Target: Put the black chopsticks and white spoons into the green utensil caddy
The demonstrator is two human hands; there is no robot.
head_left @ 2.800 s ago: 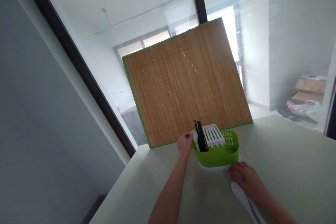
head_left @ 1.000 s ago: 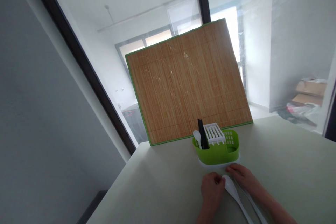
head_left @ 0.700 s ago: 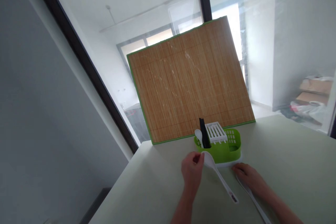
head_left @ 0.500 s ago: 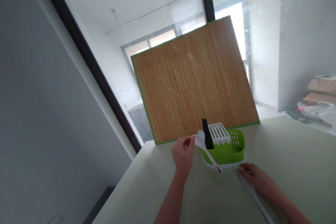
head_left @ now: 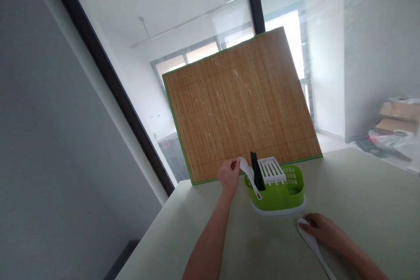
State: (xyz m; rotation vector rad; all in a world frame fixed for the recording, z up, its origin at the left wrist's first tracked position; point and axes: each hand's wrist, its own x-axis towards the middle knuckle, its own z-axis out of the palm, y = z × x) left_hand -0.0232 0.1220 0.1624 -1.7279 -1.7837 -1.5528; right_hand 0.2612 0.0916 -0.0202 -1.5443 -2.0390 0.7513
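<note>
My left hand (head_left: 229, 176) pinches a white spoon (head_left: 244, 165) by its bowl end, and the handle slants down to the right in front of a green utensil holder (head_left: 278, 197). Just behind that spoon, another white spoon bowl (head_left: 251, 172) shows at the holder's left side. A black flat-sided utensil (head_left: 257, 173) stands tilted in the holder, beside a white slotted rack (head_left: 271, 169) with small hooks. On the table, my right hand (head_left: 323, 229) has its fingers closed at the bowl of a long white serving spoon (head_left: 310, 240); its fingertips are partly hidden.
The holder stands on a white base on the pale table (head_left: 262, 249). Behind it, a bamboo mat (head_left: 243, 109) with green edging leans against a glass partition. Cardboard boxes (head_left: 400, 116) and plastic bags lie beyond the table at right.
My left hand has lifted the spoon slightly, bringing its handle tip up and left against the holder's front. My right hand has drawn back from the holder's base to the serving spoon's bowl.
</note>
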